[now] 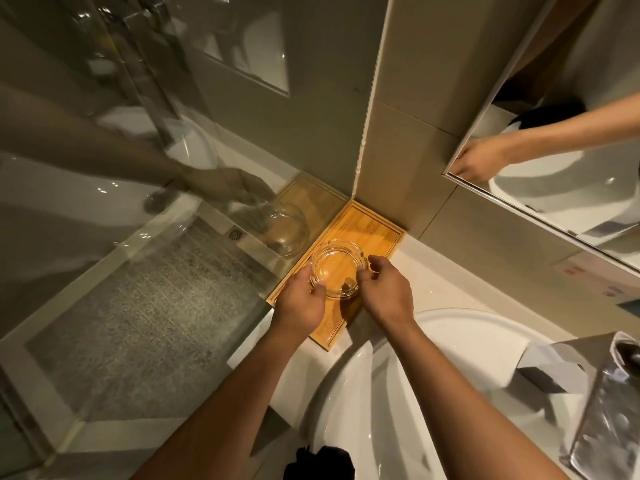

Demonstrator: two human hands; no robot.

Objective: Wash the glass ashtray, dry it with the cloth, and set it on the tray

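Ashtray: clear round glass, notched rim | on wooden tray | both hands gripping

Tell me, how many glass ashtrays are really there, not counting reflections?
1. The glass ashtray sits over the wooden tray, held between the left hand and right hand. The second one beside it is only a reflection in the glass wall.

Bathroom, likely hotel: round white ceramic basin in pale countertop, wall mirror, clear glass shower partition, beige wall tiles, floor drain.
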